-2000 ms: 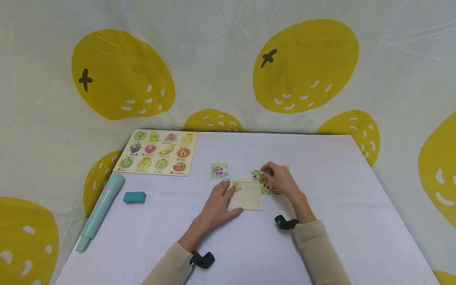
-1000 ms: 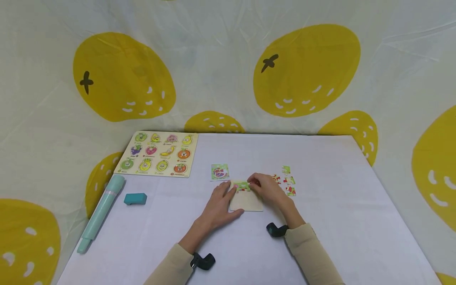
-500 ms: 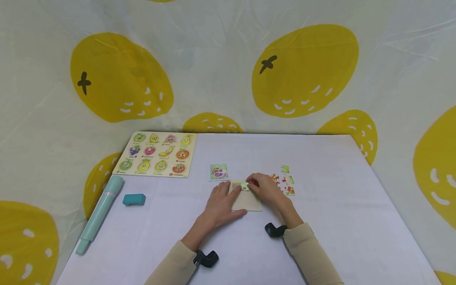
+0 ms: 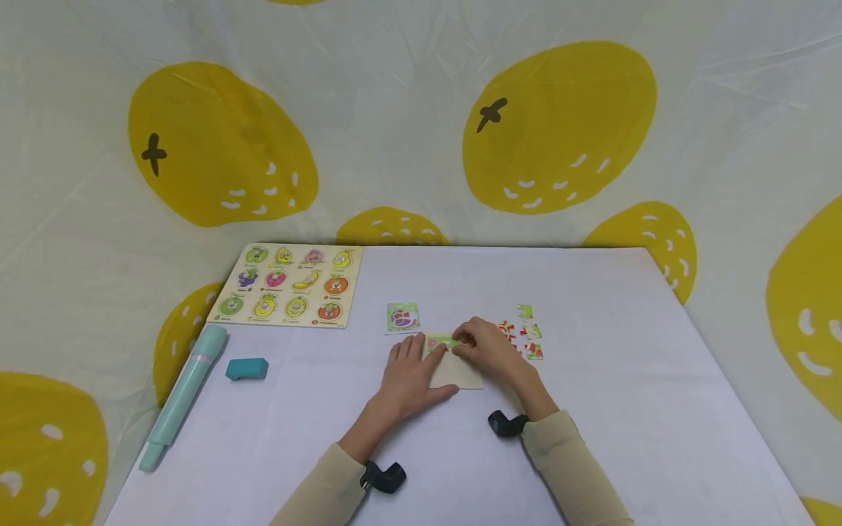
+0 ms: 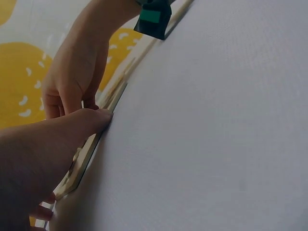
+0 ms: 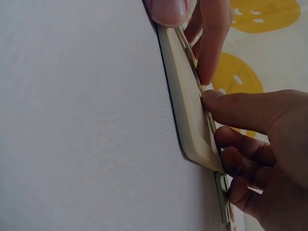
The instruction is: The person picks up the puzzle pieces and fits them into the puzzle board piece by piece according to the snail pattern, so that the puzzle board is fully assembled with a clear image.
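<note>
A small square wooden puzzle tray [image 4: 457, 375] lies flat between both hands, with green and red jigsaw pieces [image 4: 442, 340] along its far side. My left hand [image 4: 406, 376] rests at the tray's left, fingers spread. Its index fingertip presses on the pieces and its thumb [image 5: 98, 119] touches the near edge. At the far right corner, my right hand [image 4: 490, 351] bends its thumb and index finger together on a jigsaw piece, mostly hidden by the fingers. Right of that hand lie several loose jigsaw pieces [image 4: 531, 332], some partly covered by it.
Behind the tray is a square pomegranate picture piece [image 4: 403, 317]. A fruit puzzle board [image 4: 289, 285] lies at the back left. Nearer are a teal block [image 4: 247, 368] and a long mint-green tube [image 4: 184, 398]. A fruit-print cloth [image 4: 395, 124] hangs behind the white table.
My right hand carried a jigsaw piece leftward from the loose pieces to the tray's far right corner, then stayed there. My left index finger slid slightly right over the pieces.
</note>
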